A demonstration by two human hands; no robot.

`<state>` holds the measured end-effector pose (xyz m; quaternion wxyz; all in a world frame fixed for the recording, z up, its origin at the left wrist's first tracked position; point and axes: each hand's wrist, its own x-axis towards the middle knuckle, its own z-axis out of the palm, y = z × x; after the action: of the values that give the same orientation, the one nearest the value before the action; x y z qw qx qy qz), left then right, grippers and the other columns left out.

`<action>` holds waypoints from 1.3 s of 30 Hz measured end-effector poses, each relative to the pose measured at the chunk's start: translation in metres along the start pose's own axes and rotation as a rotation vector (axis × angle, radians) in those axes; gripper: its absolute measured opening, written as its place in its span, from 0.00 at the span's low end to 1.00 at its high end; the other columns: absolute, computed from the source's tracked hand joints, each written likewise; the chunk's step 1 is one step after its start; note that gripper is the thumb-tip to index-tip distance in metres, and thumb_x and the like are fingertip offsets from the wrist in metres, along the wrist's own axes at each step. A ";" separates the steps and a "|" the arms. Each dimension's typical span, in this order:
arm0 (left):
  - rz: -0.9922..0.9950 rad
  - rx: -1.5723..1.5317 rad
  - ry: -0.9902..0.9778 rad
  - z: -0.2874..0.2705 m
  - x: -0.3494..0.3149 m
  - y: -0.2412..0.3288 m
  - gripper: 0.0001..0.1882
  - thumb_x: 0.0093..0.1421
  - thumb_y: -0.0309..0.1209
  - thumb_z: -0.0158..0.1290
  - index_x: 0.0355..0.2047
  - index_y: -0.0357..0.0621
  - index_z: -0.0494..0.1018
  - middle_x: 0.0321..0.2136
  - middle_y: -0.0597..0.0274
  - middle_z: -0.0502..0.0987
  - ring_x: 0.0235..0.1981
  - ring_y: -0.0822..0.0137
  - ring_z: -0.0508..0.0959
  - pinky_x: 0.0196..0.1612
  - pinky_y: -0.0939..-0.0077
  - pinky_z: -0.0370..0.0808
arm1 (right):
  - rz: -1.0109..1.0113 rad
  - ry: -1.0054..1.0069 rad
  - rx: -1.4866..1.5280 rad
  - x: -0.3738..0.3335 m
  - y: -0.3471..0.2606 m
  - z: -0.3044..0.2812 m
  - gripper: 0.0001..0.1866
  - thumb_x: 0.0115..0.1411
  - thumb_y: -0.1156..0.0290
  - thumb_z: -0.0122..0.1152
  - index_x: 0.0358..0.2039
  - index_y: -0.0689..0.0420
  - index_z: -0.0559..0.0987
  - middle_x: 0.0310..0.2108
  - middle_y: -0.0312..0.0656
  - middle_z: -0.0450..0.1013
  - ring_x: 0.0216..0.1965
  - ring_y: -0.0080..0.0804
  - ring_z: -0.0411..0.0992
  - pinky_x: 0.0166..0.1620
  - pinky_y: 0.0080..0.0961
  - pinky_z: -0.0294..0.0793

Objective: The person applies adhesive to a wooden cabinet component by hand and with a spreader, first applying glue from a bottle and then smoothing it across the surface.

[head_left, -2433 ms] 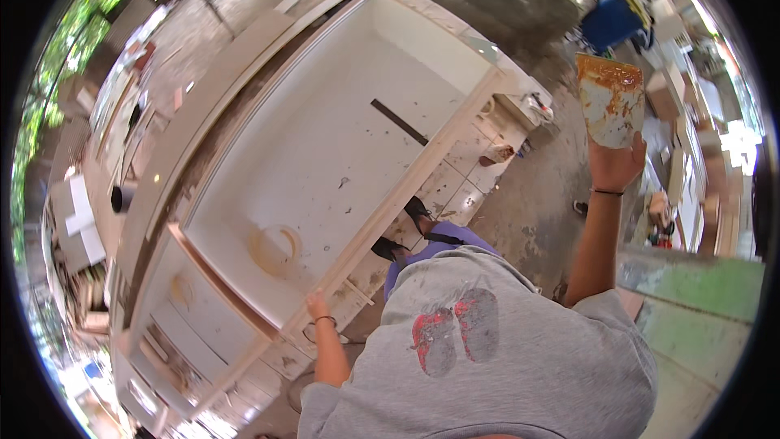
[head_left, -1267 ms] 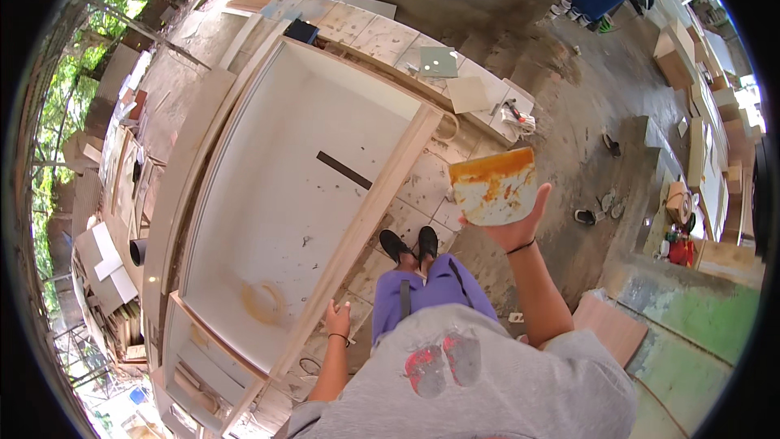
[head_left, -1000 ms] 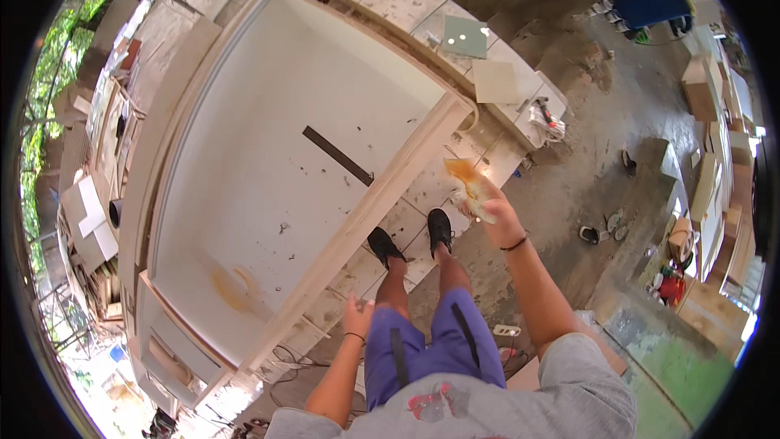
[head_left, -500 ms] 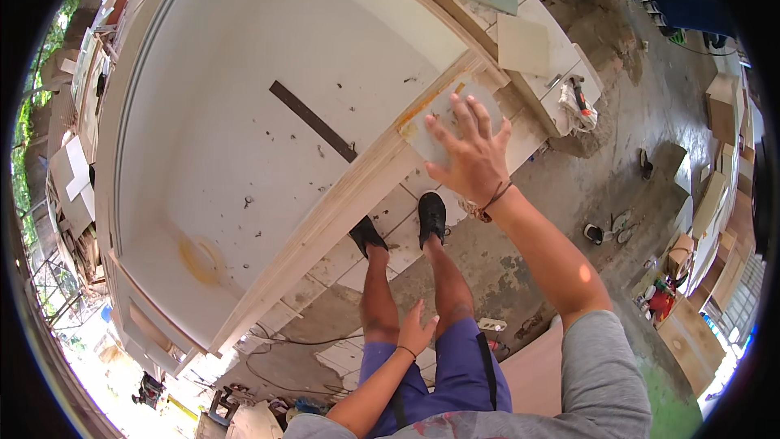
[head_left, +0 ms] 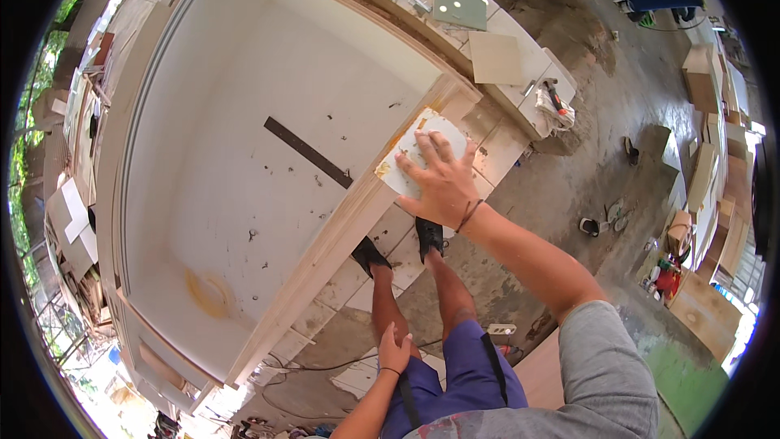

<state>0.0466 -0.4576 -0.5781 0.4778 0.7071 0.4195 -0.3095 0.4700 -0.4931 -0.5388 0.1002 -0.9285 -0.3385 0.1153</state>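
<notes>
My right hand point(head_left: 440, 179) lies flat, fingers spread, on a small white board piece point(head_left: 418, 154) with yellow-brown glue stains. The piece rests on the front wooden edge of a large open white cabinet point(head_left: 268, 154) lying on its back. My left hand point(head_left: 395, 349) rests on my left thigh, over purple shorts, holding nothing. A dark strip point(head_left: 307, 152) lies on the cabinet's white inner panel, and a yellowish ring stain point(head_left: 207, 297) marks it near the lower end.
White panels point(head_left: 496, 57) and a greenish square sheet point(head_left: 460, 4) lie on a low stack beyond the cabinet, with a red-handled tool point(head_left: 556, 100). Cables and a power strip point(head_left: 501, 328) lie on the concrete floor. Wooden boxes point(head_left: 708, 309) stand at right.
My right hand carried the stained board piece down from high at the right and pressed it flat onto the cabinet's edge. My view tilted downward; my left hand stayed at my thigh.
</notes>
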 end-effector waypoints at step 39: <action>0.010 -0.012 -0.042 -0.004 -0.014 -0.009 0.35 0.58 0.37 0.59 0.62 0.32 0.61 0.52 0.40 0.74 0.51 0.51 0.77 0.54 0.63 0.73 | -0.006 -0.017 -0.080 0.026 0.033 -0.032 0.33 0.43 0.47 0.65 0.53 0.42 0.79 0.62 0.47 0.61 0.64 0.44 0.55 0.57 0.76 0.48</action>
<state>0.0319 -0.4563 -0.5689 0.4922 0.6997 0.4078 -0.3192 0.5181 -0.5045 -0.5208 0.0607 -0.9297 -0.3465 0.1092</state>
